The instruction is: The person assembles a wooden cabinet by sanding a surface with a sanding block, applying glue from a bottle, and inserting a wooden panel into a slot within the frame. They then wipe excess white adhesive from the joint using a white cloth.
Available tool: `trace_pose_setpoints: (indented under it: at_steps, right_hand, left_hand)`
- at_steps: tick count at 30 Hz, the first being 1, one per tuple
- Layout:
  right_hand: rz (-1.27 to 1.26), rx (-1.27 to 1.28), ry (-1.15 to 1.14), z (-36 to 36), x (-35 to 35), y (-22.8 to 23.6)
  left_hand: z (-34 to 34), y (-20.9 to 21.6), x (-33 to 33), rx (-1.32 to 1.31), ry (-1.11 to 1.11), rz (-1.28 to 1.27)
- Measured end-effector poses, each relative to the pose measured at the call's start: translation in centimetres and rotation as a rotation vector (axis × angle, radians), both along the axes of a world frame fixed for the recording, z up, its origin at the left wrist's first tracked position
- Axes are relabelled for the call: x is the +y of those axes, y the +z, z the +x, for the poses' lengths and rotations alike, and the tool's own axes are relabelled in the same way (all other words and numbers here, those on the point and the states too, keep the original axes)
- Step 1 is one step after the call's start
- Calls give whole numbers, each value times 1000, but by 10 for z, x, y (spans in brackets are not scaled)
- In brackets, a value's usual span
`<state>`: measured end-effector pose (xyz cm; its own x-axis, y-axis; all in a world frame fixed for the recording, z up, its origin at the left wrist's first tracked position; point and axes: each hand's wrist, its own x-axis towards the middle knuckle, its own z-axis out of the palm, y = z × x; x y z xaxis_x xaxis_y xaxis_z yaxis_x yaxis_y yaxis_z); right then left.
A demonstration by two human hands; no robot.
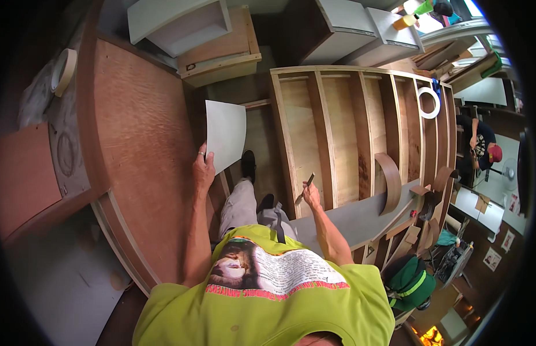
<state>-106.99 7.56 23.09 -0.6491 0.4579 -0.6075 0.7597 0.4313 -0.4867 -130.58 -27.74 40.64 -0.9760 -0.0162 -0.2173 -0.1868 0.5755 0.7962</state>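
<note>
My left hand (pixel 204 168) is closed on the lower left edge of a thin pale grey sheet (pixel 226 135), held tilted up in front of me. My thumb lies along its face. In my right hand (pixel 312 197) is a short dark pen-like tool (pixel 311 178), its upper end sticking out past the fingers; its exact kind is too small to tell. That hand hovers over the near left part of a slatted wooden frame (pixel 315 115). Left of the sheet lies a large reddish-brown plywood panel (pixel 138 138).
A white ring-shaped roll (pixel 429 102) and a curved brown strip (pixel 389 184) lie on the frame. Cabinets (pixel 351 29) and a white drawer-like box (pixel 181 26) stand at the far side. A green bag (pixel 411 282) sits at right; another person (pixel 480 147) is farther right.
</note>
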Motion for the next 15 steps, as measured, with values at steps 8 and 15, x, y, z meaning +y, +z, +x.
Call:
trace_pose_setpoints:
  at_steps: [8,15]
  right_hand:
    - [182,-118,314,-99,43,-81]
    - [139,-328,430,-152,63,-183]
  left_hand:
    - [-25,13,-9,-55,-32,-119]
    - [-37,3,8,-20,-21,-137]
